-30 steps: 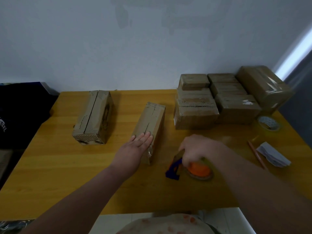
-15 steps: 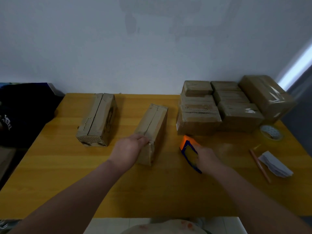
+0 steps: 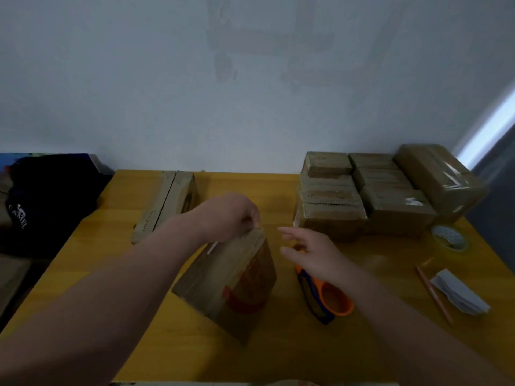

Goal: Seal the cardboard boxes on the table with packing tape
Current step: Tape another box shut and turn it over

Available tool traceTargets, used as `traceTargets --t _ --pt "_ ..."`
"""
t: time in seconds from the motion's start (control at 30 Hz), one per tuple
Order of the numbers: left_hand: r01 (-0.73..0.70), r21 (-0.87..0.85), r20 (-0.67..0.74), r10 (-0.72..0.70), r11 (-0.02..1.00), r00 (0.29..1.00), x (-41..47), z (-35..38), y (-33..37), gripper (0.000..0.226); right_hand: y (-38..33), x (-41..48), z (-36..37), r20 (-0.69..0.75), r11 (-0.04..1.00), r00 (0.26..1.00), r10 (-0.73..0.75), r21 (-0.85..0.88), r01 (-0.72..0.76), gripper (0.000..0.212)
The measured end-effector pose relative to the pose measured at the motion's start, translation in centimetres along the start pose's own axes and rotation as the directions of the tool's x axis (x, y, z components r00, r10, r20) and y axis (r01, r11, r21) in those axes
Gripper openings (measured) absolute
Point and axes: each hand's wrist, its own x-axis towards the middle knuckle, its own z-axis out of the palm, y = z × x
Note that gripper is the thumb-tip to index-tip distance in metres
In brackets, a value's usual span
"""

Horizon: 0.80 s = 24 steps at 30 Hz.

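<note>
Left grip (image 3: 231,215) pinching top edge of cardboard box (image 3: 237,285), box tipped up at table (image 3: 133,316) centre, right grip (image 3: 312,253) spread, holding nothing, just above orange tape dispenser (image 3: 334,300).

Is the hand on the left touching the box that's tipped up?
Touching. The head view shows the left hand curled over the raised top edge of the tilted cardboard box, gripping it with no gap between them.

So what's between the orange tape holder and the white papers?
A pencil lies between the tape holder and the papers, seen in the head view.
</note>
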Motion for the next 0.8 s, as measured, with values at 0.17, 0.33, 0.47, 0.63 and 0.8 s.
traceTargets --t 0.17,0.33,0.47,0.63,0.8 --pt "-0.009 0.024 -0.100 0.011 1.000 0.995 0.0 3.6 0.9 0.024 -0.4 -0.2 1.4 0.143 0.963 0.990 0.016 0.265 -0.054 0.040" --pt "-0.122 0.074 -0.480 0.142 0.990 0.866 -2.4 6.3 1.0 0.022 0.9 -0.6 1.5 0.147 0.947 0.988 0.050 0.306 -0.093 0.022" --pt "-0.242 -0.004 -0.368 0.224 0.970 0.903 -4.4 8.9 0.3 0.032 1.6 -0.8 1.5 0.136 0.936 0.989 0.064 0.336 -0.107 0.027" --pt "-0.314 -0.051 -0.319 0.283 0.948 0.905 -5.3 9.1 -0.1 0.039 2.6 -1.1 1.4 0.149 0.907 0.988 0.033 0.411 -0.092 0.026" --pt "-0.308 -0.005 -0.319 0.291 0.951 0.902 -5.5 9.8 0.1 0.038 2.9 -1.0 1.5 0.139 0.862 0.989 0.055 0.493 -0.117 0.040"
